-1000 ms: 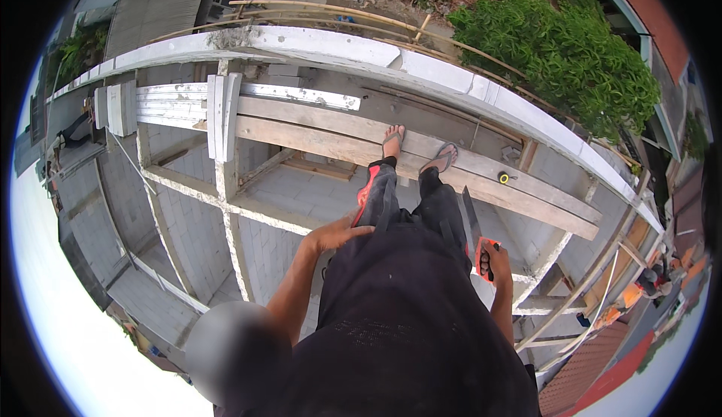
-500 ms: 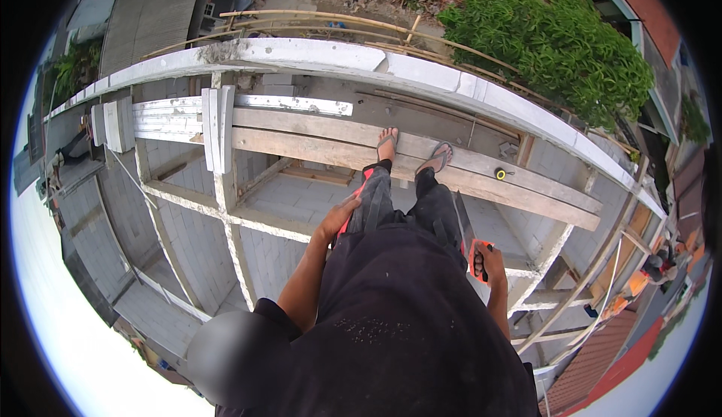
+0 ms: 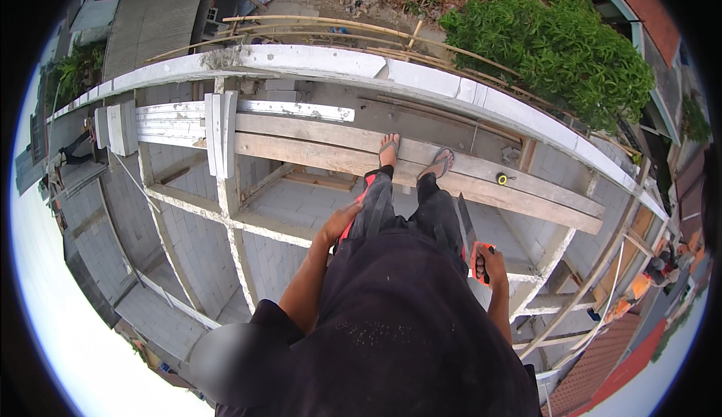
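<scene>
My right hand [image 3: 493, 266] is closed around the orange handle of a hand saw [image 3: 467, 225], whose long blade points forward beside my right leg. My left hand [image 3: 343, 223] rests against my left thigh, on the red-edged trousers, with its fingers stretched out and nothing seen in them. Under my sandalled feet lie two long wooden planks [image 3: 316, 145], side by side across the concrete beams. A small round yellow-and-black object [image 3: 502, 179], apparently a tape measure, lies on the planks to the right of my feet.
Below the planks are deep openings between concrete beams [image 3: 278, 227] and grey block walls. A white wall top [image 3: 301, 57] curves ahead, with bamboo poles [image 3: 323, 21] beyond it. White-grey boards [image 3: 219, 135] lie at left. A leafy tree [image 3: 556, 56] stands at far right.
The view has shifted slightly, so the planks and wall sit a little lower. Both hands and the saw keep nearly the same places against my body.
</scene>
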A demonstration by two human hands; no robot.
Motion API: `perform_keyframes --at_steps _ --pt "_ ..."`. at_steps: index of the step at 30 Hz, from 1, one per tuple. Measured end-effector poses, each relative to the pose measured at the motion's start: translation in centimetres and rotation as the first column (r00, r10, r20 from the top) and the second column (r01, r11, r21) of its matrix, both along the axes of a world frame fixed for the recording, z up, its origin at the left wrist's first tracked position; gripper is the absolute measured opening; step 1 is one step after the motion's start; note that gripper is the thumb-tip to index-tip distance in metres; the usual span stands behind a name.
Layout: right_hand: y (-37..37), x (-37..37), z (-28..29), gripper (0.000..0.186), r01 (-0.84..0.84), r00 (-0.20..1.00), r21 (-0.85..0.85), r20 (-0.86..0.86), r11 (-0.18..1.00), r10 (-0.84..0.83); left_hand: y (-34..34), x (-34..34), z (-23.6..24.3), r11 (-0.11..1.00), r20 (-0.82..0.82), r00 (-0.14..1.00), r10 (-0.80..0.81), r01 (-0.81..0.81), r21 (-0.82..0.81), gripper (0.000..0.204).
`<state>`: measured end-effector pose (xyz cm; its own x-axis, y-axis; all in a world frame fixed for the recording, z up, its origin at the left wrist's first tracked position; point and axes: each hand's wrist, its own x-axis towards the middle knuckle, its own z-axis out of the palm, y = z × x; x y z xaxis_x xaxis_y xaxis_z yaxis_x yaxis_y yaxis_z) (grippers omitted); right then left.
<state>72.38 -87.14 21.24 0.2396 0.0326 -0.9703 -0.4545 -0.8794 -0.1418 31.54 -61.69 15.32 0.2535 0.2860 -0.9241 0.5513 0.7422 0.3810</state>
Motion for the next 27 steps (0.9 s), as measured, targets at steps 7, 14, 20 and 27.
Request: perform_keyframes --at_steps 7,14,20,27 --pt "0.3 -0.1 -0.9 0.033 0.023 0.999 0.023 0.03 0.999 -0.023 1.5 0.8 1.6 0.989 -0.008 0.99 -0.138 0.138 -0.059 0.078" --pt "-1.3 -1.8 -3.2 0.035 0.119 0.98 0.094 0.146 0.988 -0.132 2.1 1.9 2.1 0.986 -0.033 0.99 -0.137 0.133 -0.096 0.08" --pt "-4.0 -2.0 -4.8 0.026 0.173 0.949 0.122 0.246 0.977 -0.199 3.0 2.0 1.5 0.943 -0.009 0.946 -0.325 0.324 -0.072 0.075" --pt "-4.4 -1.3 -4.1 0.02 0.276 0.925 0.131 0.232 0.952 -0.3 5.6 4.2 0.7 0.705 -0.075 0.705 -0.705 0.709 0.026 0.069"
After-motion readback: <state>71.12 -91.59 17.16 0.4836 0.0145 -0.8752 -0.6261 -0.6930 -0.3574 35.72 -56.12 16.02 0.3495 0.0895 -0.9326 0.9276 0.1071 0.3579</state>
